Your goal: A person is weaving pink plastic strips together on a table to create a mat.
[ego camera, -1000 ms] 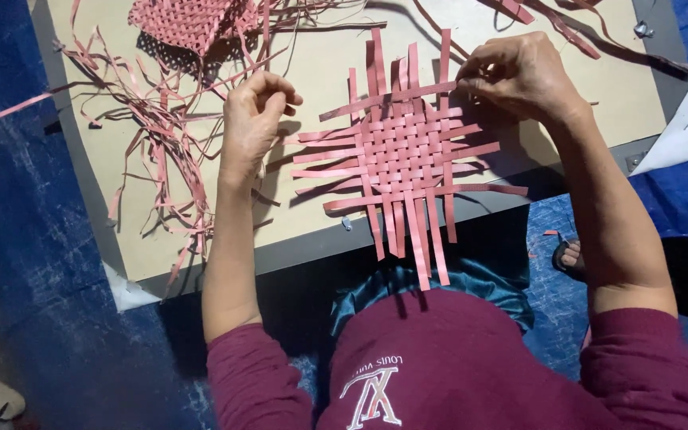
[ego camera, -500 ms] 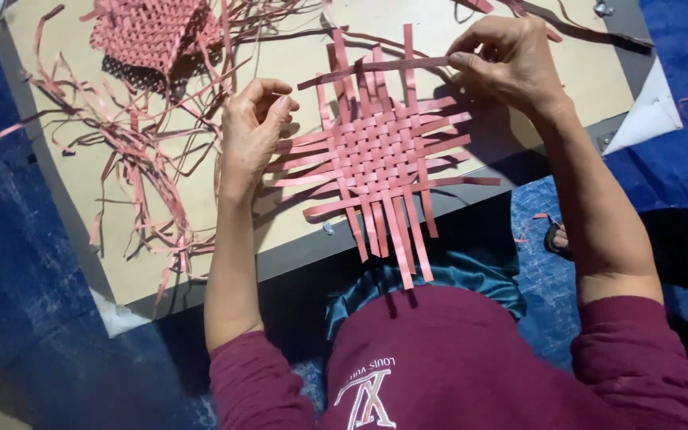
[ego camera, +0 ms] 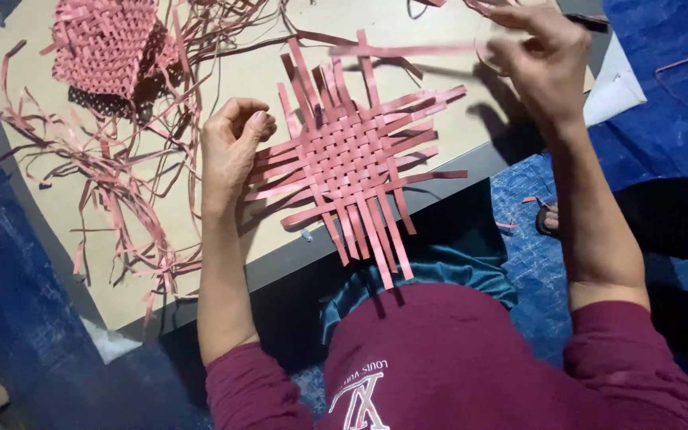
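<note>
A flat woven mat (ego camera: 352,155) of pink strips is seen lying on the beige bench (ego camera: 280,72), close to its near edge, with loose strip ends sticking out on all four sides; the lower ends overhang that near edge.

The left hand (ego camera: 228,147) is rested on the bench at the mat's left side. Its fingers are curled in, and the strip ends on that side are touched or pressed by it. Whether a strip is actually pinched in the left grip cannot be told.

The right hand (ego camera: 543,60) is held raised above the far right corner of the bench. A single long pink strip (ego camera: 408,50) is pinched between thumb and fingers, so the right grip is closed on it. The strip is stretched leftwards, roughly level, over the mat's far side; motion blur is seen on it.

A small woven pink basket (ego camera: 105,44) is placed toward the far left corner of the bench, well apart from the mat. A tangle of loose pink strips (ego camera: 121,183) is spread along the left edge and across the far edge.

Blue sheeting (ego camera: 662,119) is seen on the floor around the bench.
</note>
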